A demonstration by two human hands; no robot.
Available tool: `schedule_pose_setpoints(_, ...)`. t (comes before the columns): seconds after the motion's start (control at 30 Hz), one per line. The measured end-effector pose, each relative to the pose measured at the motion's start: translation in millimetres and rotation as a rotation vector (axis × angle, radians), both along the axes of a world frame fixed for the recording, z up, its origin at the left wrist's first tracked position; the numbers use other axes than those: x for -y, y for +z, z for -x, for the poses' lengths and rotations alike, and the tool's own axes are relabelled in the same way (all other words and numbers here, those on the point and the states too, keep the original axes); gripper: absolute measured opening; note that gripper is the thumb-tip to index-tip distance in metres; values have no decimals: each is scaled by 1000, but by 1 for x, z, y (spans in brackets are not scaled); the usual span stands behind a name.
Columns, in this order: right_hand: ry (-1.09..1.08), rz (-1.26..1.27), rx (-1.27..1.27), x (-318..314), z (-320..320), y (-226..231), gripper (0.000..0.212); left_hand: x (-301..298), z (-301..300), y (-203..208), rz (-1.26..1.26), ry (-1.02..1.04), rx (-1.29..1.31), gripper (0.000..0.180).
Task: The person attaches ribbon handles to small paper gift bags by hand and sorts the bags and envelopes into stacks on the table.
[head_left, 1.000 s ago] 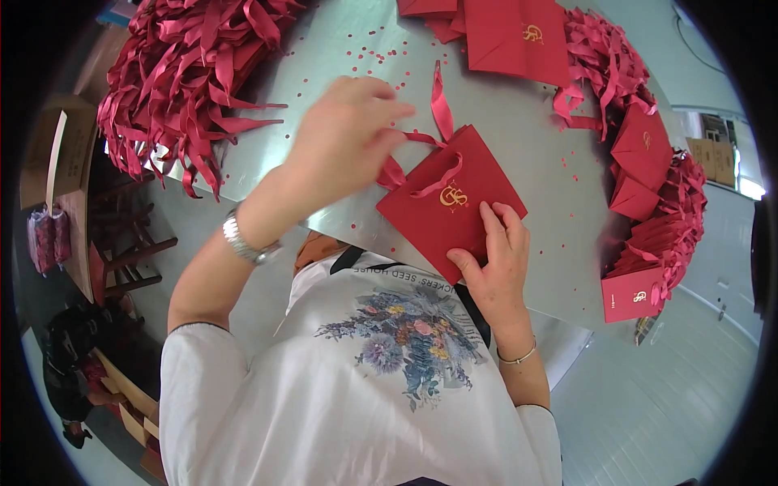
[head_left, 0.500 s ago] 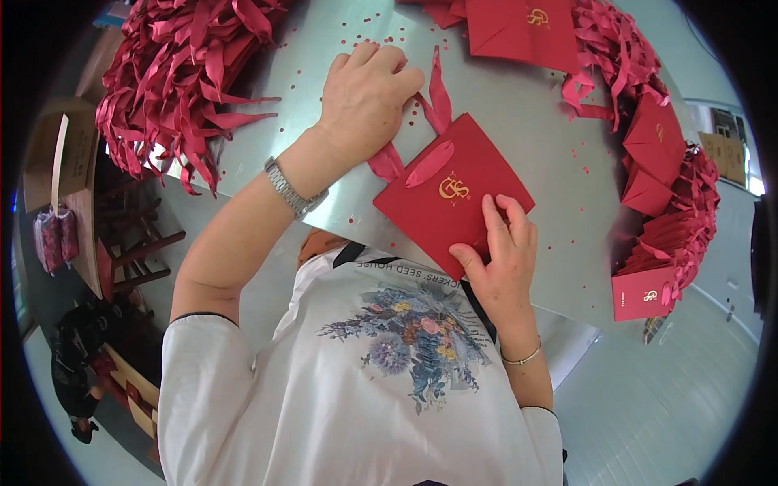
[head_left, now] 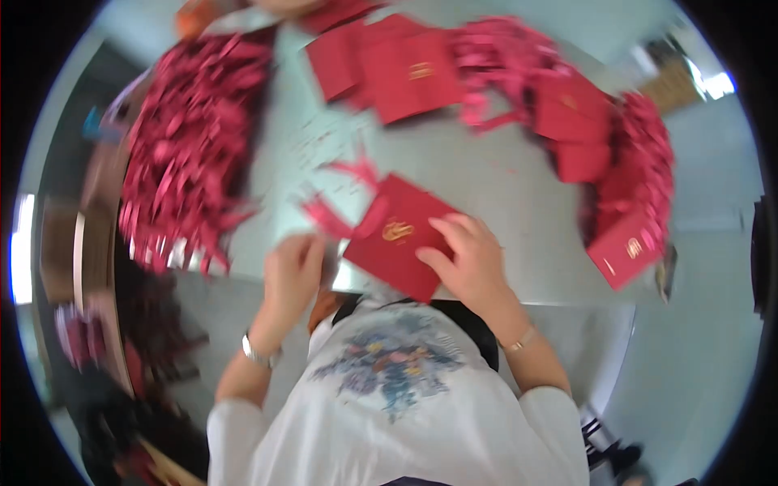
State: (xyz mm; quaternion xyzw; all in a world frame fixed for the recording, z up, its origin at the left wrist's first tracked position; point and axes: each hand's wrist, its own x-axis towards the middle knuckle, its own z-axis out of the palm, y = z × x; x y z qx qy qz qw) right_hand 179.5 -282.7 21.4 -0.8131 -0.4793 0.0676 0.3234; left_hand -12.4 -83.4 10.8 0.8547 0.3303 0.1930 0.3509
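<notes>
A red paper gift bag [head_left: 403, 257] with a gold emblem lies tilted on the table in front of me. My right hand [head_left: 474, 263] grips its right side, thumb and fingers against the front. Pink ribbon handles [head_left: 328, 219] stick out from the bag's upper left, their loose ends spread over the table. My left hand [head_left: 293, 274] is just left of the bag, near the table's front edge. Its fingers are curled together and blurred; what they hold, if anything, is hidden.
On the metal table [head_left: 519, 243], a heap of ribboned red bags [head_left: 190, 154] stands at the left. More red bags [head_left: 409, 73] lie at the back, and a row [head_left: 624, 194] curves along the right. Cardboard boxes [head_left: 69, 251] stand beyond the left side.
My left hand has come back from the ribbon ends towards me, to the bag's left. My right hand stays on the bag. The whole view has shifted and blurred.
</notes>
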Motion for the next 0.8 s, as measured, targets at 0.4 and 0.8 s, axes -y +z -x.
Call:
schedule_pose_setpoints(0.4, -335, -221, -429, 23, -30, -8, 36, 40, -52, -10, -67, -178, 159, 12)
schedule_pose_setpoints(0.8, -857, -1158, -240, 223, -90, -12, 18, 195, -238, 13, 433, -883, 51, 82)
